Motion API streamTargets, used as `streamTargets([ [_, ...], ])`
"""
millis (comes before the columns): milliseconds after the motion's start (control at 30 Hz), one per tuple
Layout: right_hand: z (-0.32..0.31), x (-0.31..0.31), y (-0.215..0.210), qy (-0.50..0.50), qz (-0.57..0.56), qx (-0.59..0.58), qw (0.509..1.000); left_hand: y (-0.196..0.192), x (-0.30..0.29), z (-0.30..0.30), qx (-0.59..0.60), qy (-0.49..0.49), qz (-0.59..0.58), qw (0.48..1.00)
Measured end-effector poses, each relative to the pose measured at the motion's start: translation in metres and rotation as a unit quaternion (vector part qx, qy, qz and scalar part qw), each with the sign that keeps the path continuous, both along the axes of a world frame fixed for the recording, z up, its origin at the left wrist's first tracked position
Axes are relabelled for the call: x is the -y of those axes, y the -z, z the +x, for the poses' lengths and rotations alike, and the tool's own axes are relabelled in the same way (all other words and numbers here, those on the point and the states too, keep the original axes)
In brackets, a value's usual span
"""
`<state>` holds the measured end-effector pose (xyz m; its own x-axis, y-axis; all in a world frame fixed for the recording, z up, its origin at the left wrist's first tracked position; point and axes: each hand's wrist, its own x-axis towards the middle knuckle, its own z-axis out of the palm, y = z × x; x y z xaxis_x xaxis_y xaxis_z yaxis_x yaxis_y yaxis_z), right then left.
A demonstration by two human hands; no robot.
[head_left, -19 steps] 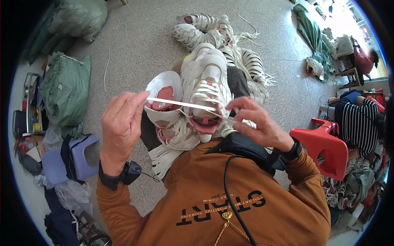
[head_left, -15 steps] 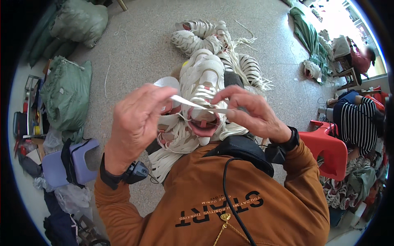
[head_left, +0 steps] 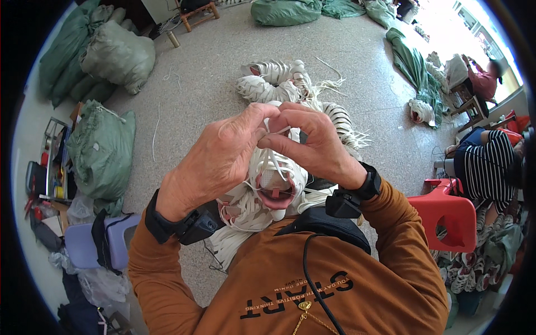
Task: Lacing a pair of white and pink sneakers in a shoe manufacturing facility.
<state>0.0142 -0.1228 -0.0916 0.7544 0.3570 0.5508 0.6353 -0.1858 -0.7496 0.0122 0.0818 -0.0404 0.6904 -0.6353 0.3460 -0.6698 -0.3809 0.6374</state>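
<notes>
Head view: lacing looks midway, with several white straps already crossing the white woven shoe [head_left: 273, 178] in the lap and more surely left, as left hand [head_left: 215, 162] and right hand [head_left: 312, 146] meet above it, fingers pinching one thin white strip [head_left: 277, 132], finished shoes [head_left: 279, 84] piled beyond.

sacks [head_left: 100, 151] left | stool [head_left: 444, 215] right | shoe pile [head_left: 290, 89] ahead, beyond hands [head_left: 273, 148]

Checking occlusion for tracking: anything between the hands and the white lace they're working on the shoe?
Nothing visible. The left hand and right hand meet fingertip to fingertip, pinching the white lace directly above the white shoe in the lap. No other object sits between them.
</notes>
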Motion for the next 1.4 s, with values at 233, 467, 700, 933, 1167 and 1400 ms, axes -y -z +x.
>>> streamTargets([
  [233,-0.006,-0.012,0.018,-0.011,-0.001,0.035,0.999,0.002,0.002,-0.009,0.043,-0.008,0.023,0.999],
  [467,-0.010,0.031,0.083,0.072,0.043,-0.187,0.979,0.015,-0.035,-0.038,-0.027,-0.099,-0.061,0.993],
  [700,-0.043,0.055,0.180,0.046,0.073,-0.394,0.915,0.110,-0.087,-0.052,-0.192,-0.240,-0.086,0.948],
  [933,-0.051,0.052,0.163,0.067,0.208,-0.518,0.827,0.178,-0.071,-0.041,0.087,-0.197,0.142,0.966],
  [1167,-0.053,0.024,0.136,-0.097,0.257,-0.633,0.724,0.186,-0.084,-0.047,-0.122,-0.161,0.215,0.956],
  [1400,0.048,-0.037,0.095,-0.132,0.322,-0.580,0.736,0.193,-0.068,-0.093,0.025,-0.138,0.231,0.963],
])
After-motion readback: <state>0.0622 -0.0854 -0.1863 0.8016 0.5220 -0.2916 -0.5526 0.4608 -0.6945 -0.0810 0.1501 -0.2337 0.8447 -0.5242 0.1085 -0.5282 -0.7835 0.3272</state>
